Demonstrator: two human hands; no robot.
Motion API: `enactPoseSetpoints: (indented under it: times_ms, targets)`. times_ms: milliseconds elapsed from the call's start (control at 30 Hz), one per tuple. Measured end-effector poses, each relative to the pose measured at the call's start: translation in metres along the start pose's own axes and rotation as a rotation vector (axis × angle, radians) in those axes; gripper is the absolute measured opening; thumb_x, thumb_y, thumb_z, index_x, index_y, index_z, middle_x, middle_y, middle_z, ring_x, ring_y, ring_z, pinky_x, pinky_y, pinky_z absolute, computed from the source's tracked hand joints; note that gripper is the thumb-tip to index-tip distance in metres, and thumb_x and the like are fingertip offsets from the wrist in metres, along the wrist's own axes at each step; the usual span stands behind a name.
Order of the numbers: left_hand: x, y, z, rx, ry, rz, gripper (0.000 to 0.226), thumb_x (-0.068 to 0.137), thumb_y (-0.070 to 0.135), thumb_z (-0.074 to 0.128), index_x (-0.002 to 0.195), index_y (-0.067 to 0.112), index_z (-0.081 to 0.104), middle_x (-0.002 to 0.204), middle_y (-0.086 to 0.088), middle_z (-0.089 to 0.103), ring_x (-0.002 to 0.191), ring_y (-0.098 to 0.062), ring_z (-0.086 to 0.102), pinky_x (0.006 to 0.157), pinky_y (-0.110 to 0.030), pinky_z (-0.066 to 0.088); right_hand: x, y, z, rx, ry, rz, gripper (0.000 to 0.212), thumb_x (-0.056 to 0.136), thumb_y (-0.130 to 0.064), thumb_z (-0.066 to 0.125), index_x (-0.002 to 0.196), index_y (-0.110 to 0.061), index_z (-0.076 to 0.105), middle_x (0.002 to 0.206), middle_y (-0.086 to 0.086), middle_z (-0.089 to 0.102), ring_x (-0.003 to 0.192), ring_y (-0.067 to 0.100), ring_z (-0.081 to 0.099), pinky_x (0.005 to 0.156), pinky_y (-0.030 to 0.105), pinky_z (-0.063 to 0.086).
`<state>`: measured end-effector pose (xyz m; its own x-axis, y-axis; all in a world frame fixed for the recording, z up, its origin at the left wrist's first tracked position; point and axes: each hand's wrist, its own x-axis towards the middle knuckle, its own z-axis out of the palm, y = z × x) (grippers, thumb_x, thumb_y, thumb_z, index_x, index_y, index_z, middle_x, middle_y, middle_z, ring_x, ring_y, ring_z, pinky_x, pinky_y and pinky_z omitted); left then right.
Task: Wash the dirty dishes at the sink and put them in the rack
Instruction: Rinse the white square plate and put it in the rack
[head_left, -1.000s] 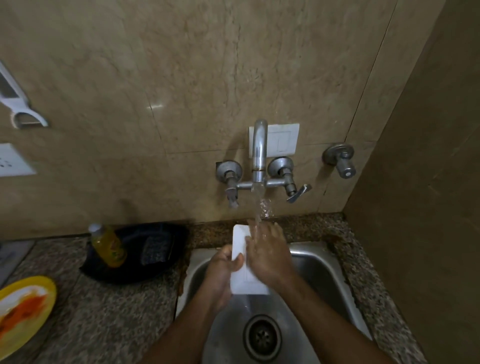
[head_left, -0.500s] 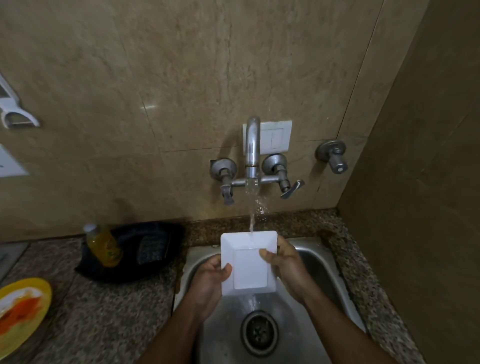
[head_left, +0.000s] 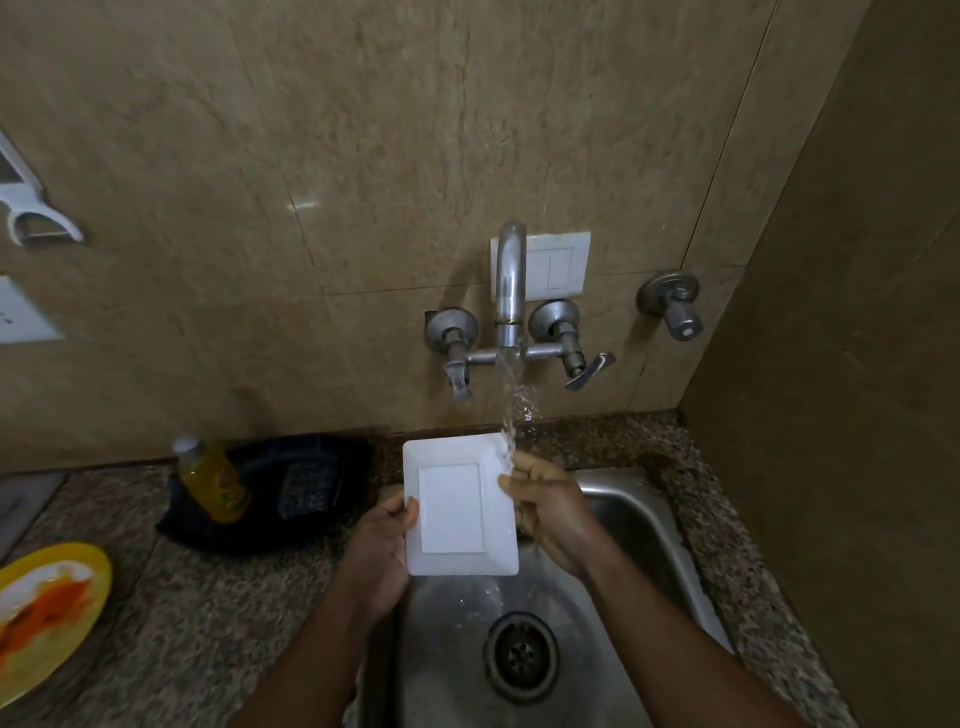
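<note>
— Dish (head_left: 460, 512) first: where is the white rectangular plate now?

— Above the sink (head_left: 639, 506), between both hands, its hollow face turned up toward the camera. A second ago it stood edge-on with the right palm rubbing over it; since then it has swung round flat-faced and slid a little left, so the tap (head_left: 509, 291) stream now strikes only its far right corner.

— What does that tell you?

— I judge the rubbing is done and this is the rinse, close to the point of going to the rack, which I cannot see in this view.

— Which way does it point?

— Its long axis runs from the person toward the wall, far short edge tipped a little up.

— And the hands?

— The left hand (head_left: 382, 556) grips the near left edge, thumb over the rim. The right hand (head_left: 553, 512) pinches the right edge, fingers curled, water running over it.

— Anything left to wash?

— A yellow plate (head_left: 49, 613) with orange smears waits on the table (head_left: 218, 613), far left.
</note>
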<state>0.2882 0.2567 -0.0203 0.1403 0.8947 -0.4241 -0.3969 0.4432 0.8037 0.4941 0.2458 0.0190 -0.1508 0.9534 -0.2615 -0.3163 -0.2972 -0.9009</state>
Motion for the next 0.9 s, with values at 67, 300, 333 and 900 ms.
enactPoseSetpoints:
  times_ms: [67,300,333,900]
  targets:
    - [0.001,0.0,0.004,-0.012,0.001,-0.032,0.03,0.1,0.013,0.046,0.125,0.001,0.058,0.121,-0.022,0.067,0.101,-0.032,0.069,0.078,-0.043,0.057,0.0,0.0,-0.001,0.025,0.034,-0.002,0.034,0.098,0.003,0.045,0.127,-0.005,0.061,0.12,0.015,0.07,0.113,0.035,0.065,0.099,0.048,0.051]
    - [0.014,0.009,0.044,-0.13,-0.032,-0.169,0.034,0.1,0.017,0.047,0.131,0.004,0.057,0.126,-0.022,0.064,0.113,-0.04,0.064,0.089,-0.054,0.053,0.012,0.001,-0.025,0.182,0.261,0.024,0.03,0.1,-0.013,0.05,0.128,-0.01,0.062,0.119,0.015,0.07,0.112,0.036,0.065,0.099,0.059,0.048]
    - [0.015,0.012,0.051,-0.138,-0.044,-0.178,0.032,0.101,0.017,0.046,0.128,0.005,0.058,0.123,-0.021,0.066,0.109,-0.039,0.065,0.085,-0.051,0.054,0.013,-0.001,-0.028,0.206,0.285,0.019,0.03,0.1,-0.014,0.05,0.127,-0.01,0.063,0.119,0.015,0.07,0.111,0.036,0.066,0.098,0.058,0.049]
    - [0.027,0.017,0.096,-0.176,-0.1,-0.227,0.033,0.1,0.007,0.044,0.131,0.0,0.055,0.12,-0.023,0.067,0.109,-0.036,0.067,0.08,-0.045,0.06,0.013,-0.008,-0.061,0.418,0.372,0.075,0.036,0.102,-0.008,0.039,0.133,-0.004,0.057,0.127,0.023,0.064,0.121,0.042,0.057,0.109,0.056,0.039]
